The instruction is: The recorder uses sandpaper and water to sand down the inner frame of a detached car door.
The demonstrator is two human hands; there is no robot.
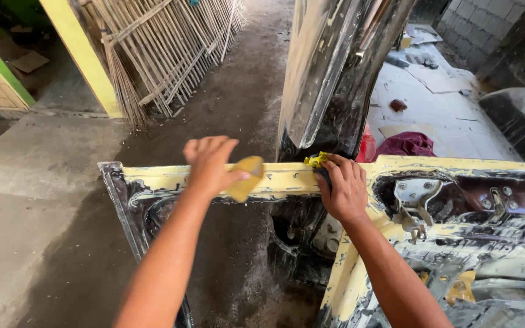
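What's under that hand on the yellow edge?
Under the right hand, a yellow blob pokes out on the panel's edge. The fingers cover the rest.

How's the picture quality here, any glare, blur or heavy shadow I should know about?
Head view: daylight, mostly sharp. Bright glare streaks the upright glossy black car body panel. The left hand, holding a flat yellow spreader, looks slightly soft; the right hand on the yellow-coated car door frame is crisp. The top right corner is in shadow.

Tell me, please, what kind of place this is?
Probably an informal car body repair workshop, half outdoors. A stripped car door smeared with yellow body filler lies open, the floor is bare dirt, and bamboo frames lean against a wall.
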